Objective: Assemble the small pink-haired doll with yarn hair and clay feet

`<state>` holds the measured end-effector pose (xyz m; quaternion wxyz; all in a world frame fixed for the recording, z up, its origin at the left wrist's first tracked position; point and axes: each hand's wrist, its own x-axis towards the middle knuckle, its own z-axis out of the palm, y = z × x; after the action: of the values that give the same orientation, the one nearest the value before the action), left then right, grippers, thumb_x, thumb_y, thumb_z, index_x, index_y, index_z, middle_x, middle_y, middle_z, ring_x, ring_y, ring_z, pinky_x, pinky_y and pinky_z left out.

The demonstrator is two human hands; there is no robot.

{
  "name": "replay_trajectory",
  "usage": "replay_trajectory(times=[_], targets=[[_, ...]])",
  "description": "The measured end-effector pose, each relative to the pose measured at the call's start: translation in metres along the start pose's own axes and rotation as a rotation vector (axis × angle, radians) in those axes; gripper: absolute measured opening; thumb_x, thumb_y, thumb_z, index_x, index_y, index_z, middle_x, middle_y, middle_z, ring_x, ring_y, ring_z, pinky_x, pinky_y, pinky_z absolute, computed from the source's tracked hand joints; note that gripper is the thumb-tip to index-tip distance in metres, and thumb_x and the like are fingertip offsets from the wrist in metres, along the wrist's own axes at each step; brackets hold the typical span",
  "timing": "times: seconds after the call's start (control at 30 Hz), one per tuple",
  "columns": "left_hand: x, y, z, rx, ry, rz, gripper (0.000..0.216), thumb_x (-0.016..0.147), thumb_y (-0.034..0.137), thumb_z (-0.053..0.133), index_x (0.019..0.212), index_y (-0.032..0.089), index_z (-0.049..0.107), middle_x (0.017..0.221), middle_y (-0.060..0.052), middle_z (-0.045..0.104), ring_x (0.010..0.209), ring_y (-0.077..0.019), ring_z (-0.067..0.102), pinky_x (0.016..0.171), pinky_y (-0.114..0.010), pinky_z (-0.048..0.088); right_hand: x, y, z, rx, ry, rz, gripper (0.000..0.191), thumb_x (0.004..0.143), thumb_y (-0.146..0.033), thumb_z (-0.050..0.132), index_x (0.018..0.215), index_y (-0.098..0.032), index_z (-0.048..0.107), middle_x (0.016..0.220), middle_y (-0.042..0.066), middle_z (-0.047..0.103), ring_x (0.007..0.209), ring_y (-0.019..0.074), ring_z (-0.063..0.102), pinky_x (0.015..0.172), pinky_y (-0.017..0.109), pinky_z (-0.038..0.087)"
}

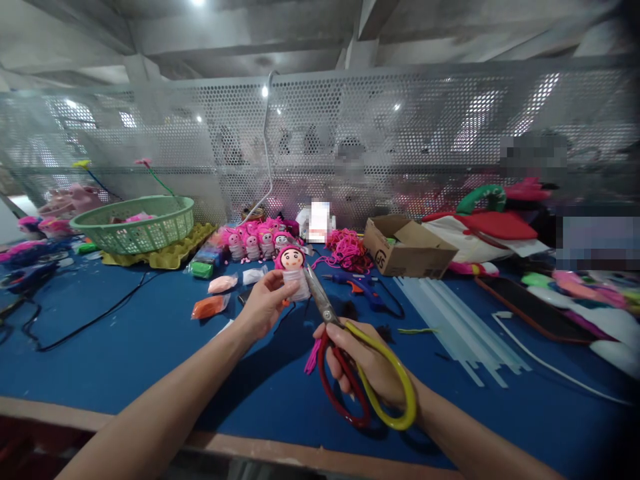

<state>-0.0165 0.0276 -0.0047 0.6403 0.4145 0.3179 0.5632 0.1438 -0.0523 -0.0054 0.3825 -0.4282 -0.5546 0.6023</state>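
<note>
My left hand [267, 303] is closed round the body of a small doll [293, 263] with a pink head covering, a painted face and a clear-wrapped body. In my right hand [363, 350] is a pair of scissors [327, 313] with one red and one yellow handle. The scissor blades point up and lie beside the doll's right side; whether they touch it I cannot tell. A bundle of pink yarn [313, 357] hangs by my right fingers. Several similar dolls [251, 245] stand behind the one I hold.
A green basket [135, 227] sits on a yellow egg tray [160, 253] at the left. Orange clay packets [209, 307] lie left of my hands. A blue glue gun [363, 288], tangled pink yarn [345, 248], a cardboard box [410, 247] and translucent glue sticks [455, 320] lie right.
</note>
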Motion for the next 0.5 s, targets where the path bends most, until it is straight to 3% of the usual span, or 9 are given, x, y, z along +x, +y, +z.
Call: replay_trajectory(times=[0.5], targets=[[-0.0001,0.001,-0.0016,0.007,-0.006,0.01,0.034,0.056,0.023,0.074,0.083,0.013,0.056,0.075,0.0,0.063,0.061,-0.0076,0.058,0.052,-0.016,0.041,-0.0015,0.0003,0.0002,-0.008,0.009,-0.01,0.037,0.08,-0.051,0.042,0.089,-0.015,0.05,0.05,-0.004,0.051,0.034,0.0055,0.044,0.032,0.014,0.032]])
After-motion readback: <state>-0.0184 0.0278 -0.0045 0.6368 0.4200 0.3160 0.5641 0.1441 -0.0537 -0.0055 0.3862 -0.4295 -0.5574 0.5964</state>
